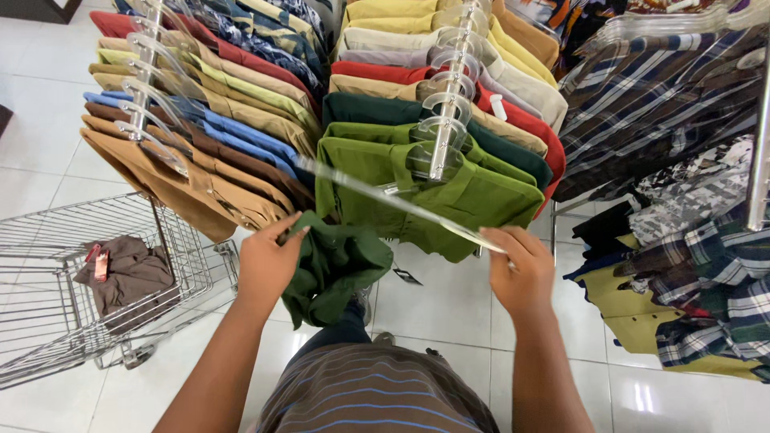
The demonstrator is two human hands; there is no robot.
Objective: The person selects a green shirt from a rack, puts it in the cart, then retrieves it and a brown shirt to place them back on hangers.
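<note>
Head view, looking straight down past a brown striped top (377, 397) onto white floor tiles (449, 309). At nine o'clock stands a wire shopping cart (48, 321), and a brown garment (128, 277) with a red tag lies in its basket. At eleven o'clock a rail carries shirts on clear hangers, from tan (172, 188) at the near end through brown, blue, olive and red.

Just right of the cart, the left hand (269, 261) is closed in a loose grip around a bunched dark green shirt (337, 269). The thumb and fingers are pressed into the cloth at its upper edge, and the rest of the shirt hangs crumpled below the hand, at about six o'clock from the middle rack. A small dark tag (407, 277) dangles just right of it.

At twelve o'clock the middle rail (445, 120) holds bright green shirts (449, 188) nearest, then dark green, red, cream and yellow behind.

A clear plastic hanger (401, 200) runs slantwise from ten o'clock down toward four o'clock in front of the green shirts. The right hand (517, 269) has its fingers curled over the lower end, pinching it; the hand is mostly closed. The dark green shirt and the hanger are apart, the shirt just below the hanger's upper half.

At three o'clock hang plaid and patterned shirts (682, 96), with a mustard one (622, 309) lower down.
</note>
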